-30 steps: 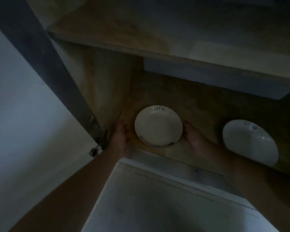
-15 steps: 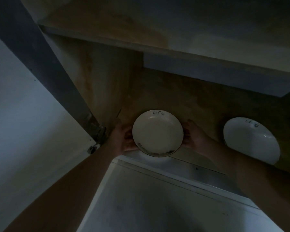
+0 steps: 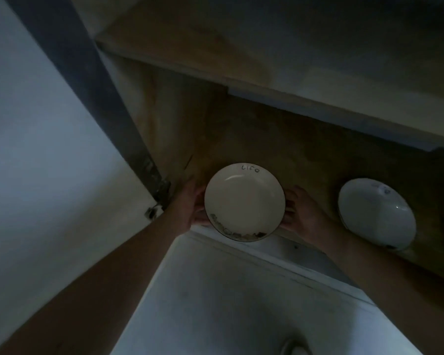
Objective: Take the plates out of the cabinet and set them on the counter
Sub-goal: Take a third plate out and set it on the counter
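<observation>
The round cream ceramic plate with a thin dark rim, the word "Life" lettered near its far edge and a dark printed band along its near edge (image 3: 244,202), sits at the front lip of the brown wooden cabinet shelf (image 3: 280,149), its near edge already jutting over the white front edge below the shelf. It is held level from both sides, a sensible grip for a shallow, smooth dish: two opposed hands keep it from tipping or slipping as it clears the lip. The left hand (image 3: 190,208) cups the plate's left rim, fingers curled under the edge and the thumb side against it, gripping the plate. The right hand (image 3: 301,216) does the same on the plate's right rim, fingers spread and wrapped toward the underside, also gripping it. Both forearms reach up and forward from below the plate, wrists slightly bent so the palms face each other across it. To the right of the plate, well apart, a second white round plate (image 3: 376,213) rests on the same shelf, untouched, so at least one more remains to fetch. To the plate's left the dark grey cabinet door edge with its metal hinge (image 3: 157,198) stands open. The counter is not clearly in view; the pale surface below the plate may be cabinet front or counter, which cannot be told in this dim light.
</observation>
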Motion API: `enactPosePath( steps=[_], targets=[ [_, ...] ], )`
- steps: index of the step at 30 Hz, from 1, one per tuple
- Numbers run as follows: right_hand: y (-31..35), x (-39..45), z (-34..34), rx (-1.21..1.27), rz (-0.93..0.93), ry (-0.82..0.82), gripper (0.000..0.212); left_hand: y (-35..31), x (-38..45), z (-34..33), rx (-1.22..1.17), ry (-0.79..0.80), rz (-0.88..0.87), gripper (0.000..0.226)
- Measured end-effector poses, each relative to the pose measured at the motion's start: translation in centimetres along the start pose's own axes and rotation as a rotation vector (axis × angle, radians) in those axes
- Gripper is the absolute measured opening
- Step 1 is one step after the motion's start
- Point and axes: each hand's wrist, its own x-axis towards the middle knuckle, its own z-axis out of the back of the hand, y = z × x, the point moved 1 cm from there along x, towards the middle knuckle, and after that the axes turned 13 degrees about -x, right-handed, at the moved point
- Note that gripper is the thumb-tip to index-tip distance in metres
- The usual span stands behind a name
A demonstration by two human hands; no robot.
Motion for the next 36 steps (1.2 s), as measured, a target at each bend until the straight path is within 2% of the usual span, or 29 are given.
enactPosePath(
  steps=[4,8,19,25,29,33,36],
  targets=[
    [0.4,-5.4,-0.6,-0.086,-0.1,0.021,0.048,0.7,-4.9,0.5,0.022,-0.063,0.034,0.048],
    [1.3,-11.2,-1.6,-0.115,-0.168,0.001,0.049,1.1,-10.9,1.0,-0.043,-0.111,0.048,0.055],
    [4.8,-29.2,-4.4,-0.127,-0.269,0.019,0.036,-1.2,-30.3,1.7,-0.165,-0.179,0.145,0.049],
    [9.7,-40.1,-6.8,-0.13,-0.28,0.101,0.031,-4.9,-41.3,1.9,-0.181,-0.189,0.149,0.068],
    [13.7,-47.9,-9.1,-0.274,-0.194,0.138,0.029,-8.3,-50.4,1.6,-0.207,-0.128,0.109,0.061],
    [17.7,-56.1,-9.4,-0.552,0.012,0.149,0.034,-11.2,-58.9,-0.4,-0.276,-0.088,0.071,0.053],
    [19.9,-62.0,-8.5,-0.533,0.057,0.128,0.03,-13.4,-64.5,-1.5,-0.313,-0.001,0.073,0.058]
  ],
)
